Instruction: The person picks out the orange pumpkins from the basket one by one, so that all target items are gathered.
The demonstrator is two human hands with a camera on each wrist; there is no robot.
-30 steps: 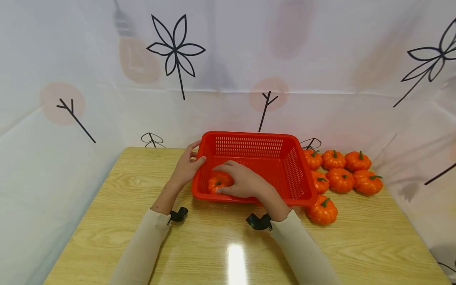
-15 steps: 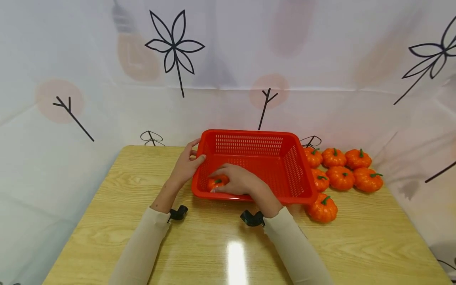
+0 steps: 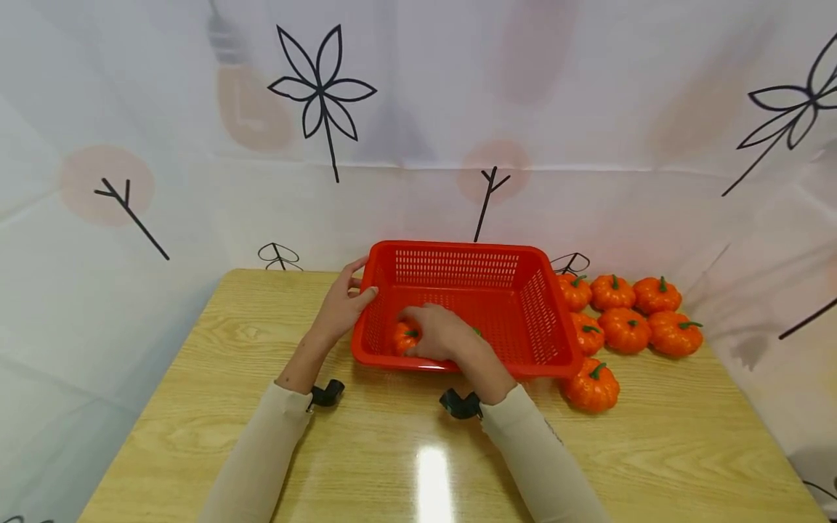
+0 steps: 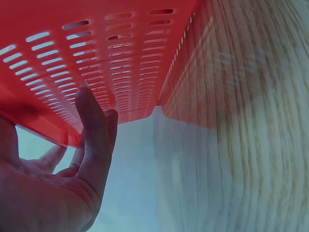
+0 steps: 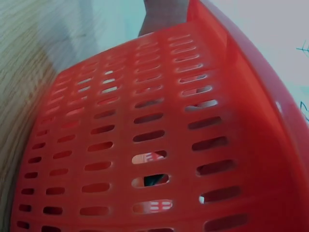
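Observation:
A red plastic basket [image 3: 464,250] with slotted walls stands on the wooden table. My left hand [image 3: 341,309] grips its left end, thumb over the rim and fingers along the outer wall. The left wrist view shows fingers [image 4: 94,125] raised against the slots. Inside the basket's front left corner, my right hand [image 3: 437,330] curls its fingers around a small orange toy pumpkin [image 3: 404,338] with a green stem. Another green stem [image 3: 476,332] peeks out beside that hand, its body hidden. In the right wrist view the slotted wall [image 5: 120,125] hides the hand.
Several more orange pumpkins [image 3: 625,330] are grouped on the table right of the basket, one [image 3: 591,386] nearer the front. A patterned white cloth [image 3: 425,109] hangs behind the table [image 3: 366,457].
My right hand's fingers have drawn in around the pumpkin, which shifts slightly left, then right. A green stem now shows beside that hand. My left hand stays on the basket rim.

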